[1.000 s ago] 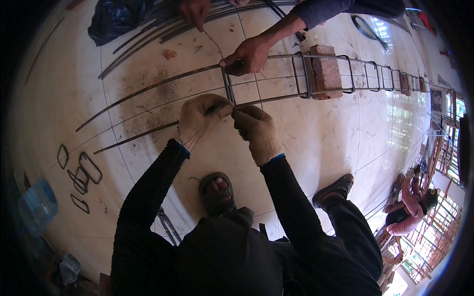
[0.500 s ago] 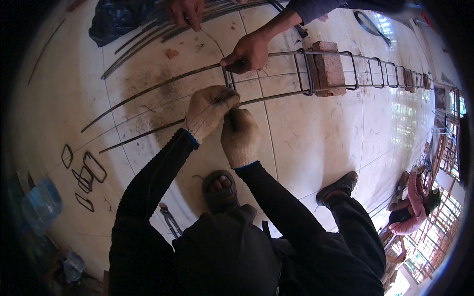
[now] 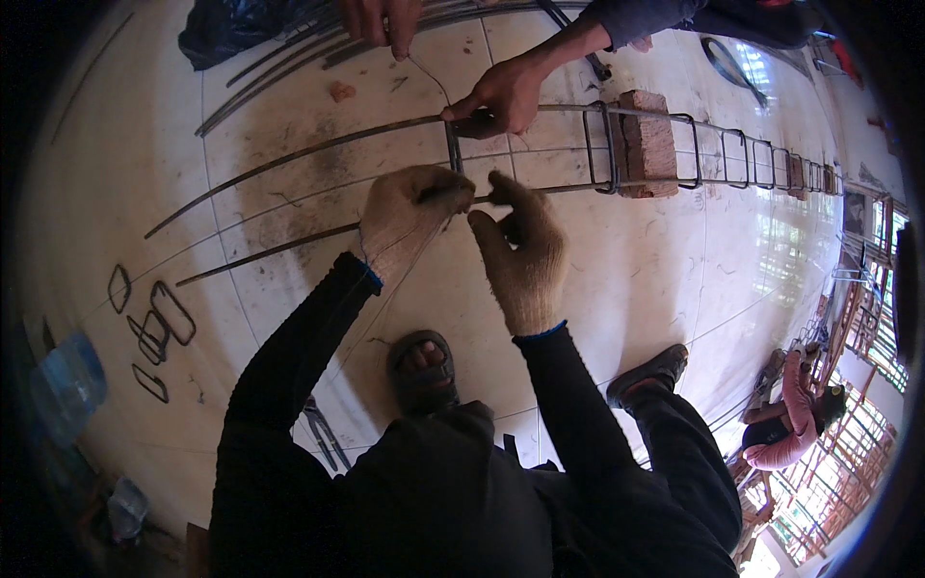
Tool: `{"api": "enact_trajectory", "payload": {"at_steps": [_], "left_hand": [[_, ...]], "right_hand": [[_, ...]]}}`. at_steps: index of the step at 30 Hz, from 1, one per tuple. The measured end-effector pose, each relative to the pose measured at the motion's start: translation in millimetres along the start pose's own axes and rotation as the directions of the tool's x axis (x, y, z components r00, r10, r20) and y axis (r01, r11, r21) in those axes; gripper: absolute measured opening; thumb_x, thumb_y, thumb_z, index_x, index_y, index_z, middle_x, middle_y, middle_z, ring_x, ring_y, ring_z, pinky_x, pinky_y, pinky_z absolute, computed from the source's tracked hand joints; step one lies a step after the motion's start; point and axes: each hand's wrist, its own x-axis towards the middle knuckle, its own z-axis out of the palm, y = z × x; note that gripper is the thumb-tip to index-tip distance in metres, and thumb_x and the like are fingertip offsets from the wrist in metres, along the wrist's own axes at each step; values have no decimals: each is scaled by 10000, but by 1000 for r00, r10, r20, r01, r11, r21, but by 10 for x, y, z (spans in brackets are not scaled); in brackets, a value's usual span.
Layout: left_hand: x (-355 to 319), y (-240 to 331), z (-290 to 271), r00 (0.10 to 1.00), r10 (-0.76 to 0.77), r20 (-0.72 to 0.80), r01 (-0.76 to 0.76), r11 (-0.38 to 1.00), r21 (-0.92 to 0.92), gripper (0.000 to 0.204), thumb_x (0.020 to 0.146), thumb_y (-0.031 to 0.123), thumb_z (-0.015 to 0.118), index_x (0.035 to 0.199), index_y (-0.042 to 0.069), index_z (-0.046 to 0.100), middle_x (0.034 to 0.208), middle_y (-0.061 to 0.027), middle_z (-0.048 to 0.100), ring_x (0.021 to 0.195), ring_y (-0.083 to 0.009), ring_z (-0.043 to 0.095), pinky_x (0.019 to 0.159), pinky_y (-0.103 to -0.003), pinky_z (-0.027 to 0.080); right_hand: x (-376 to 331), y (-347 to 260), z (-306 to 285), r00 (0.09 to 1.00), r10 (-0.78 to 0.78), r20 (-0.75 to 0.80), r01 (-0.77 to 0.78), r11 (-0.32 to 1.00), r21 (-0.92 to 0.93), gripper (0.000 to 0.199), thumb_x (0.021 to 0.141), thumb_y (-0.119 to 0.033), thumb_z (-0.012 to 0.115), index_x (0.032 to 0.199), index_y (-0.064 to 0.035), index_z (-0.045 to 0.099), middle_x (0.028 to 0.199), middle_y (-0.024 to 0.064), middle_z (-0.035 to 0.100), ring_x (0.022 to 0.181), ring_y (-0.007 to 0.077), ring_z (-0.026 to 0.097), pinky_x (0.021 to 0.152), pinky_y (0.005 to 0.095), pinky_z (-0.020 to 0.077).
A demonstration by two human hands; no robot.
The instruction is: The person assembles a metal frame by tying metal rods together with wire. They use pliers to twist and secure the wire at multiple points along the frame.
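Two long steel rods, a near one [image 3: 270, 252] and a far one [image 3: 289, 170], run across the floor, joined by rectangular steel stirrups. My gloved left hand [image 3: 412, 207] pinches thin tie wire where a stirrup [image 3: 453, 146] meets the near rod; the wire trails down past the wrist. Just right of that joint, my gloved right hand [image 3: 528, 252] is open, thumb and fingers apart, close to the near rod. On the far rod, a co-worker's bare hand [image 3: 503, 94] grips the same stirrup's upper corner. Their other hand [image 3: 383, 24] holds a thin wire.
A brick [image 3: 647, 144] props the frame at right. Loose stirrups [image 3: 175, 310] lie at left, pliers [image 3: 323, 433] by my sandalled foot [image 3: 422, 371]. More rods [image 3: 279, 82] and a black plastic bag [image 3: 231, 34] are at the back. Another person [image 3: 795, 414] crouches at far right.
My right hand has moved right, away from my left hand, and its fingers have opened. My left hand stays at the joint. The co-worker's hand remains on the far rod.
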Motion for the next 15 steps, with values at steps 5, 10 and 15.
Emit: {"api": "enact_trajectory", "payload": {"at_steps": [5, 10, 15], "left_hand": [[-2, 49, -15, 999, 45, -2, -44, 995, 92, 174, 948, 163, 783, 1009, 1, 782, 872, -46, 764, 795, -101, 692, 710, -277, 550], [-30, -50, -3, 982, 187, -8, -183, 965, 187, 162, 932, 150, 766, 998, 6, 800, 908, -85, 789, 825, -120, 727, 750, -297, 567], [-33, 0, -26, 994, 105, 13, -105, 987, 118, 158, 939, 126, 746, 1025, 7, 803, 921, -81, 791, 840, -126, 730, 773, -295, 571]], "right_hand": [[386, 159, -28, 913, -296, 281, 355, 916, -189, 216, 930, -148, 709, 1136, -100, 753, 1037, 120, 716, 910, 333, 706, 765, 413, 571], [428, 85, -2, 942, -277, 187, 307, 939, -153, 135, 958, -156, 701, 1039, -55, 740, 946, 118, 726, 807, 291, 704, 703, 382, 559], [364, -108, -104, 693, 586, 421, -704, 676, 218, 345, 1033, -384, 680, 1044, -41, 708, 890, 86, 727, 696, 219, 693, 598, 313, 518]]}}
